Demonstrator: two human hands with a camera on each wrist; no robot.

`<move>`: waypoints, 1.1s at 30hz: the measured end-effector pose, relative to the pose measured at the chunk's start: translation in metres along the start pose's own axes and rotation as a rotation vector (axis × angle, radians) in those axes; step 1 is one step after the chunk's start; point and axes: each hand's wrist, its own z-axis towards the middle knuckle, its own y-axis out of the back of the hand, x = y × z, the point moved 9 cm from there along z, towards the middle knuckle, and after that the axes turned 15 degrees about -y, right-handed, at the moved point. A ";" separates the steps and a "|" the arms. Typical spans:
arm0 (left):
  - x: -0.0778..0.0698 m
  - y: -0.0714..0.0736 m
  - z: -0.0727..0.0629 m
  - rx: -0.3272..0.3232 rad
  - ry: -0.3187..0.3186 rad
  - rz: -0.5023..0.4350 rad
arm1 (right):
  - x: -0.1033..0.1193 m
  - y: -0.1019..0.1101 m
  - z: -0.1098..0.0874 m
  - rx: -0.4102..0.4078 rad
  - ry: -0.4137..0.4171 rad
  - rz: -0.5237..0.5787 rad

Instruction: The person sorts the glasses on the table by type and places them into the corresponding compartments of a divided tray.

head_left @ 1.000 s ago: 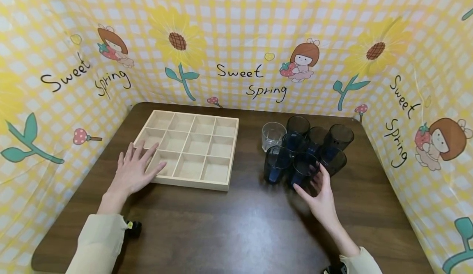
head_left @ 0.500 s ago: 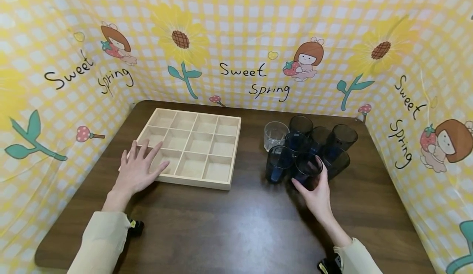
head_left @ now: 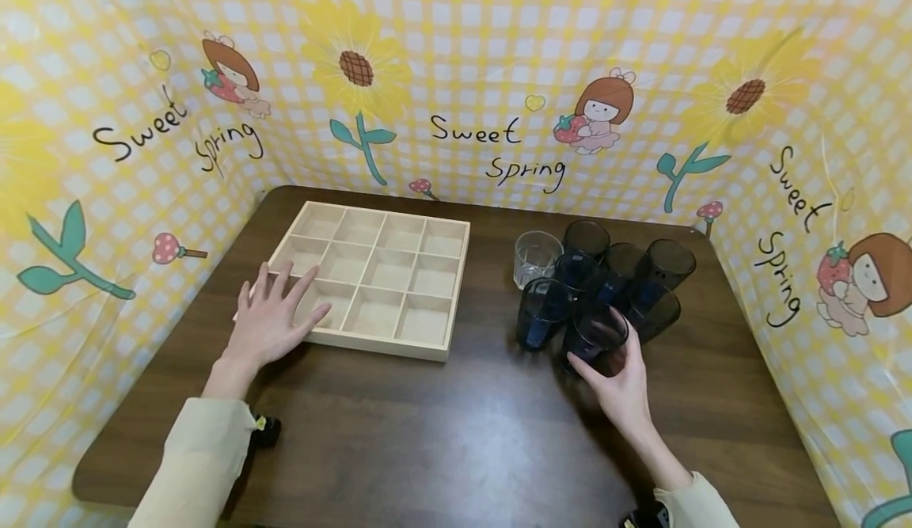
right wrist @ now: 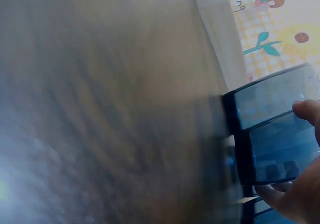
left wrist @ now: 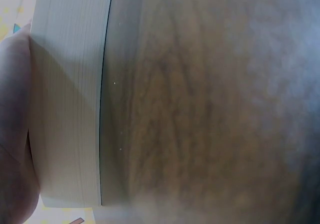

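Observation:
My left hand, fingers spread, rests over the front left corner of a light wooden divided tray. In the left wrist view the thumb lies along the tray's side wall. My right hand grips a dark blue drinking glass, thumb on its near left side and fingers round its right side. That glass is upright, at the front of a group of similar dark glasses. Beside it on the left stands another dark glass, overlapping it in the right wrist view.
A clear glass stands at the back left of the group. Several more dark glasses stand close together behind and to the right. The brown wooden table is bounded by a yellow checked cloth at the back and sides.
The glass in my right hand has come slightly toward me, away from the other glasses. My left hand stays on the tray. The head view has shifted a little.

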 end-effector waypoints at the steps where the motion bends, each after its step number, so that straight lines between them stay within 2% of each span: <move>1: -0.001 0.001 0.000 -0.001 -0.001 0.001 | 0.001 0.001 -0.002 0.004 -0.007 0.002; 9: -0.001 0.002 0.001 0.003 -0.001 0.013 | 0.016 0.004 -0.016 0.018 -0.072 -0.028; 15: -0.001 0.001 0.001 0.011 0.007 0.007 | 0.036 -0.006 -0.028 0.090 0.003 -0.038; 23: -0.001 0.000 0.001 0.018 0.007 0.008 | 0.069 -0.033 -0.038 0.248 0.126 0.011; 33: -0.001 0.000 0.002 0.024 0.018 0.008 | 0.098 -0.081 -0.034 0.383 0.125 0.025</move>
